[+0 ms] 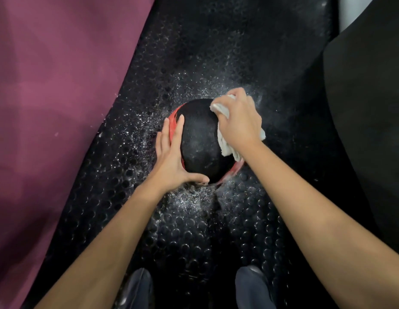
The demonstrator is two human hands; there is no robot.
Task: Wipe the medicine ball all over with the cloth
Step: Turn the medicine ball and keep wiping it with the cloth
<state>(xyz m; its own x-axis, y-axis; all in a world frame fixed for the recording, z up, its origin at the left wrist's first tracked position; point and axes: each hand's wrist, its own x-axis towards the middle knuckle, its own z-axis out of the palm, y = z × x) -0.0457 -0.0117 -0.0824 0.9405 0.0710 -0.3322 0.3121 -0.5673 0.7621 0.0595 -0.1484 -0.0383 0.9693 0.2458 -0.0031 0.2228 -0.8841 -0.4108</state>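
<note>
A black medicine ball (199, 141) with red stripes sits on the studded black floor mat (194, 219) in the middle of the view. My left hand (171, 155) lies flat against the ball's left side, fingers straight, thumb spread along its near edge. My right hand (238, 121) grips a bunched white cloth (225, 143) and presses it on the ball's upper right side. The cloth hangs down the ball's right flank, hiding part of it.
A maroon mat or wall pad (49, 97) fills the left side. A dark padded object (368, 108) stands at the right. White dust speckles the mat around the ball. My two shoes (252, 286) show at the bottom edge.
</note>
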